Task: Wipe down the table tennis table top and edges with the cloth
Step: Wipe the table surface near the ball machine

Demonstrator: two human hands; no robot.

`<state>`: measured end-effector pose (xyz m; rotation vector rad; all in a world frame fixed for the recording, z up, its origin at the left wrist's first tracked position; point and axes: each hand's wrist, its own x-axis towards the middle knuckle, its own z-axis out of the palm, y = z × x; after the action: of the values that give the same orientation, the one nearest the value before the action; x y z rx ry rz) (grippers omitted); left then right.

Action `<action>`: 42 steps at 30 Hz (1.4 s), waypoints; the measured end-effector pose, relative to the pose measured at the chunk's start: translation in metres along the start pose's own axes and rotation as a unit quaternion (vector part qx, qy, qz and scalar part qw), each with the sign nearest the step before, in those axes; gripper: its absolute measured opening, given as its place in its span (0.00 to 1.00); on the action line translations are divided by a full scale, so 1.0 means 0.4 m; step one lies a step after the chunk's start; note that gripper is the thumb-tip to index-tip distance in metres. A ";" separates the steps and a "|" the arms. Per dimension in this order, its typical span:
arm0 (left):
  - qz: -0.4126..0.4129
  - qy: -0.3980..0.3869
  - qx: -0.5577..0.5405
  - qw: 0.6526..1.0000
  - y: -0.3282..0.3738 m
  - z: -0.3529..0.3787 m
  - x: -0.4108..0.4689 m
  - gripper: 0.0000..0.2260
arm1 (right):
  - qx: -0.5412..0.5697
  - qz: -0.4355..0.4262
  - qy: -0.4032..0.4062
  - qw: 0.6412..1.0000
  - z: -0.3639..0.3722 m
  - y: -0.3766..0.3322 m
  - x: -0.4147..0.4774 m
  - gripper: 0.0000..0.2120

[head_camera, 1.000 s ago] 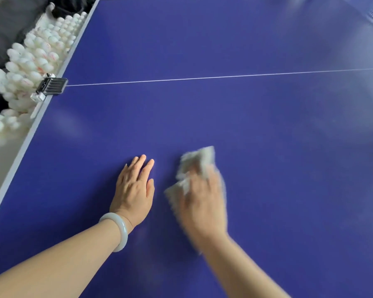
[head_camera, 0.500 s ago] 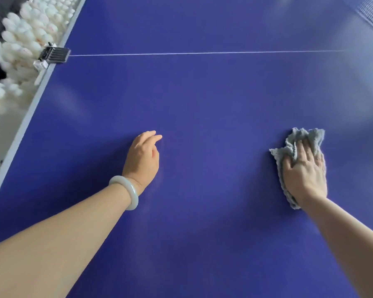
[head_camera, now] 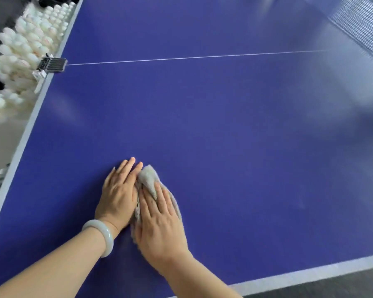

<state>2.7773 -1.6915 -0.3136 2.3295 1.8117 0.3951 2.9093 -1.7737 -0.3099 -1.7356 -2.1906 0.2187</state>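
**A:** Right hand [head_camera: 159,222]?

**B:** Laid flat, fingers straight, palm bearing down on the grey cloth [head_camera: 149,179]. Nothing is curled round it. I read that as pressure for a wiping stroke, not a hold.

**A:** And the left hand [head_camera: 119,194]?

**B:** Also flat and relaxed on the blue desk [head_camera: 224,136], touching the cloth's left side. Pale bracelet [head_camera: 103,235] at the wrist. Probably a brace while leaning in, or it hems the bunched cloth.

**A:** Where does the cloth sit?

**B:** Crumpled under the right palm with one fold poking out past the fingertips. It is nearer the near edge [head_camera: 310,274] than the white line [head_camera: 181,58], and left of the middle.

**A:** Room to move?

**B:** Bare blue surface runs rightward and ahead toward the net [head_camera: 362,29]. The left edge [head_camera: 24,143] is tighter: a dark clip [head_camera: 52,64] sits on it where the line ends, and white balls [head_camera: 24,50] are heaped just beyond. A careless sweep there could catch the clip.

**A:** Progress?

**B:** It looks like the top is being wiped. I can't tell whether either edge has been done.
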 end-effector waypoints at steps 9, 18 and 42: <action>0.010 0.011 -0.001 1.000 -0.003 0.007 -0.002 0.21 | -0.072 0.242 0.058 0.966 -0.249 0.573 -0.153 0.25; 0.014 0.009 0.041 0.999 0.011 0.007 -0.008 0.24 | 0.012 0.231 0.071 0.970 -0.125 0.130 -0.105 0.17; 0.155 -0.040 0.106 0.981 0.526 0.122 0.238 0.25 | -0.058 0.344 0.029 0.937 -0.317 0.730 -0.200 0.29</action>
<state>3.0086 -1.6507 -0.2893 2.7393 1.5226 0.1478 3.2367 -1.7909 -0.2997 -2.4822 -1.4962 0.1979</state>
